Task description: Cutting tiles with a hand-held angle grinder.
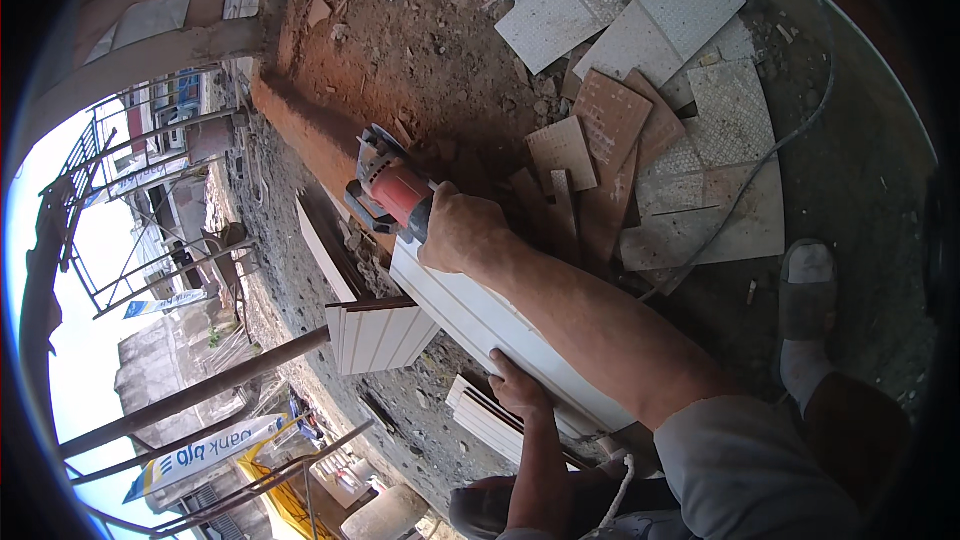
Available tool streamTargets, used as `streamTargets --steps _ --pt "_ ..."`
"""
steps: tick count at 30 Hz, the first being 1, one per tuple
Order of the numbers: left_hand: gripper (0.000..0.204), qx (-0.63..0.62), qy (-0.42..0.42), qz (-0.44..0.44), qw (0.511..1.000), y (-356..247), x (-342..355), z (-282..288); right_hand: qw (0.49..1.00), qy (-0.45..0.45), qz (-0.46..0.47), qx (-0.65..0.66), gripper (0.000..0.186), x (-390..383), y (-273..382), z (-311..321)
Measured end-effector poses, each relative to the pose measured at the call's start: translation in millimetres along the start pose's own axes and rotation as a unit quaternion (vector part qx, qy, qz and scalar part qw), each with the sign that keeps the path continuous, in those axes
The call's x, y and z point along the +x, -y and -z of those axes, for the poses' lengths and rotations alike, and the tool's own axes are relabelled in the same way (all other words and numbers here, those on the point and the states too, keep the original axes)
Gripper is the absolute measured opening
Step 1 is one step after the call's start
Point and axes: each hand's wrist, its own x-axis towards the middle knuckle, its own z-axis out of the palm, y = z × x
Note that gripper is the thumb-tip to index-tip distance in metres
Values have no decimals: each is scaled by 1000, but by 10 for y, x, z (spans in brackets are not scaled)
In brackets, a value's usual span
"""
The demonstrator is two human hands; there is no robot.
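Note:
My right hand (pixel 463 230) is wrapped round the dark rear end of a red angle grinder (pixel 402 192). The grinder's metal guard points away from me, and its disc is hard to make out. Below it lies a long white tile (pixel 465 312) with thin tan stripes, its far end close to the tool. My right forearm crosses above this tile and hides part of it. At the tile's left edge, my left hand (pixel 521 389) grips with the fingers partly hidden. I cannot tell whether the disc touches the tile.
Striped tile pieces (pixel 380 338) lie left of the work. Patterned off-white tiles (pixel 705 195) and brown tiles (pixel 612 120) are heaped on the right, where a cable (pixel 745 190) runs past. Reddish dust (pixel 325 155) covers rubble ahead. A shoe (pixel 808 290) stands at right; metal poles (pixel 200 390) rise left.

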Motion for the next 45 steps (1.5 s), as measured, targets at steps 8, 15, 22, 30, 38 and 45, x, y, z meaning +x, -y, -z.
streamTargets --steps 8,15,22,30,38,45 --pt "90 20 -7 3 1000 134 106 -1 998 -22 38 -37 65 28 24 -91" --pt "90 22 -1 -5 1000 86 44 -20 997 -41 25 -58 63 124 85 -135" --pt "87 -3 18 9 1000 197 153 -14 996 -55 32 -58 62 176 154 -148" --pt "82 -3 10 15 1000 132 63 -54 996 -42 40 -67 61 160 79 -102" --pt "77 1 -10 2 1000 48 55 -7 996 -24 58 -64 62 94 126 -58" --pt "77 0 -2 2 1000 6 14 7 996 -27 50 -76 63 94 116 -73"
